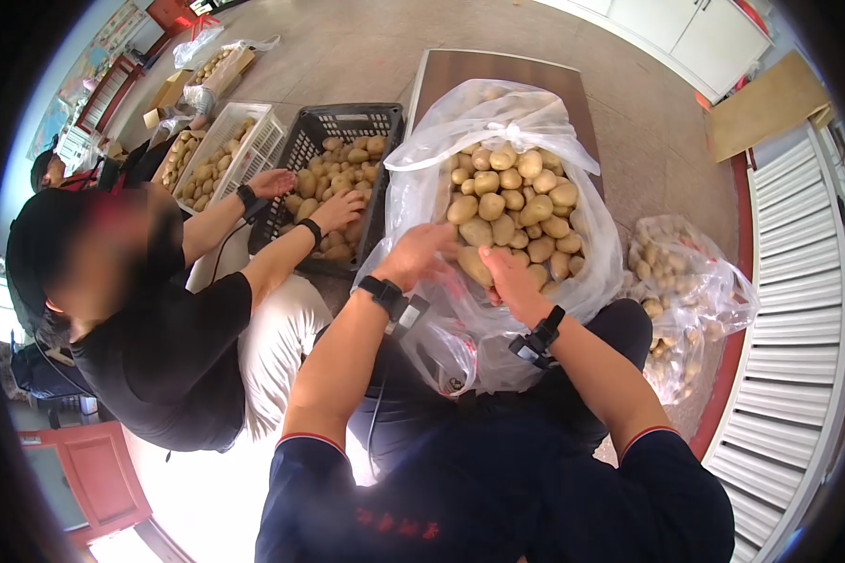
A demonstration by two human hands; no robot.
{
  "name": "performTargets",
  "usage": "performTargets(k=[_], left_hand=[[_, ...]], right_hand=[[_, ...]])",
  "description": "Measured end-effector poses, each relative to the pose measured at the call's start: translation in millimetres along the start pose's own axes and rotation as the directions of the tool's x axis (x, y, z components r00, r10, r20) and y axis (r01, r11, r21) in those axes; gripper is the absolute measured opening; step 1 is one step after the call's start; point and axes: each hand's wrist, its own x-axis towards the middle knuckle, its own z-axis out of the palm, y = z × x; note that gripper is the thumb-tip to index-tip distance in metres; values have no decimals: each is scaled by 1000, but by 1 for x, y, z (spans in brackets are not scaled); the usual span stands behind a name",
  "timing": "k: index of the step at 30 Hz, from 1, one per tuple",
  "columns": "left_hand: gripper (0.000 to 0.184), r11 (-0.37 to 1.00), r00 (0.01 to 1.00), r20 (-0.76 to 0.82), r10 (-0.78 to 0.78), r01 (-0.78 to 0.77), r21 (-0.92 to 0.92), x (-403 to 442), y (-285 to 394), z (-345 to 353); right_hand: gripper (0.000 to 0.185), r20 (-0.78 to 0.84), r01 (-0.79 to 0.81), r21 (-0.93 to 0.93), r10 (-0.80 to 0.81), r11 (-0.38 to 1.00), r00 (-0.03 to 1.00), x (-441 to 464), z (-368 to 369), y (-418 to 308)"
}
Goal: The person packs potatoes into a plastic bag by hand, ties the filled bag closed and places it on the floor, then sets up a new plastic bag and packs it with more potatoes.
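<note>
A large clear plastic bag (408, 202) full of potatoes (512, 202) lies wide open in front of me. My left hand (425, 253) is at the bag's near left side, fingers stretched toward the potatoes and slightly blurred. Opposite it, my right hand (516, 284) has its thumb and fingers apart at the near edge of the pile. One larger potato (475, 266) lies between the two hands, close to the right fingers. Whether either hand touches it is hard to tell. Loose bag plastic bunches up below my hands.
On my left a co-worker (160, 328) reaches into a black crate (333, 120) of potatoes. Beyond it stands a white crate (265, 122) with more. Bagged potatoes (671, 272) rest on the floor at right, near a white radiator (784, 310). A brown board (498, 68) lies under my bag.
</note>
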Motion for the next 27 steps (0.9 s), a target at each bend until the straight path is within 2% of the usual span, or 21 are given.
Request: performTargets(k=[1,3,7,10,12,13,16,17,19,21,22,24,26,27], left_hand=[[43,999,998,56,-37,36,20,-3,1,4],[43,997,979,188,-74,72,18,-3,0,9],[43,993,953,278,-116,116,17,-4,-1,13],[43,996,939,340,-43,67,-60,-5,0,11],[41,986,959,283,1,47,-161,-4,2,9],[41,986,959,283,0,48,-162,-1,2,7],[40,983,968,244,54,-9,-182,2,4,-4],[40,978,977,198,75,-33,-208,0,7,-7],[38,966,983,130,127,-93,-241,5,7,-16],[37,949,984,87,155,-124,-291,10,6,-25],[37,930,982,44,185,-160,-331,10,8,-29],[35,928,981,-3,193,-184,-325,14,10,-40],[35,899,976,-115,185,-215,-382,22,7,-53],[35,895,976,-135,170,-210,-394,26,6,-60]], right_hand=[[39,26,13,-3,-13,1000,1000,-1,3,-2],[39,11,181,-103,-180,978,984,-1,13,-2],[39,-25,246,-234,-259,941,966,3,13,4],[44,-19,322,-116,-327,940,945,-2,11,-1],[38,24,222,-89,-221,971,975,-3,-1,-8],[38,24,221,-89,-220,971,975,-1,-6,-8],[33,-137,198,-143,-218,970,966,17,-31,14],[31,-235,263,-244,-320,934,918,32,-47,36],[28,-312,309,-350,-421,885,852,34,-69,46],[25,-353,195,-597,-473,778,807,30,-86,51],[25,-346,203,-595,-475,778,809,26,-88,48],[24,-351,66,-696,-419,715,838,17,-87,46],[24,-286,101,-733,-440,672,851,11,-85,48],[25,-263,74,-800,-459,595,849,5,-81,45]])
